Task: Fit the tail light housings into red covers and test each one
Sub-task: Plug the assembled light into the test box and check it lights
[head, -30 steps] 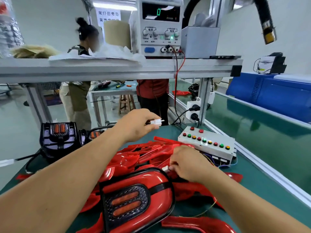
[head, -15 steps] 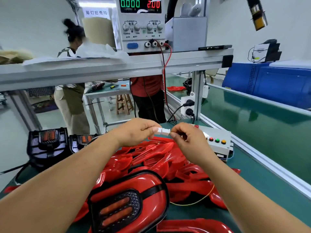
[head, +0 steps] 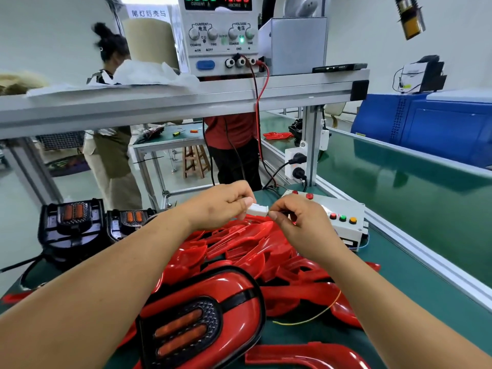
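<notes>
A tail light fitted in its red cover (head: 202, 318) lies in front of me on the green bench, its two orange lenses unlit. Behind it sits a heap of loose red covers (head: 247, 246). Above the heap my left hand (head: 218, 206) pinches a small white connector (head: 257, 209). My right hand (head: 300, 222) pinches the other end of it, fingertips meeting the left hand's. Two black tail light housings (head: 72, 225) stand at the left.
A white test box (head: 346, 222) with coloured buttons sits right of my hands. On the shelf above, a power supply (head: 221, 35) reads 12.00 volts, with red and black leads hanging down. A thin yellow wire (head: 314, 315) trails over the covers. Two people stand behind the bench.
My right hand rose from the heap and met the left hand at the white connector. The two hands now hold it together; the view has tilted down slightly.
</notes>
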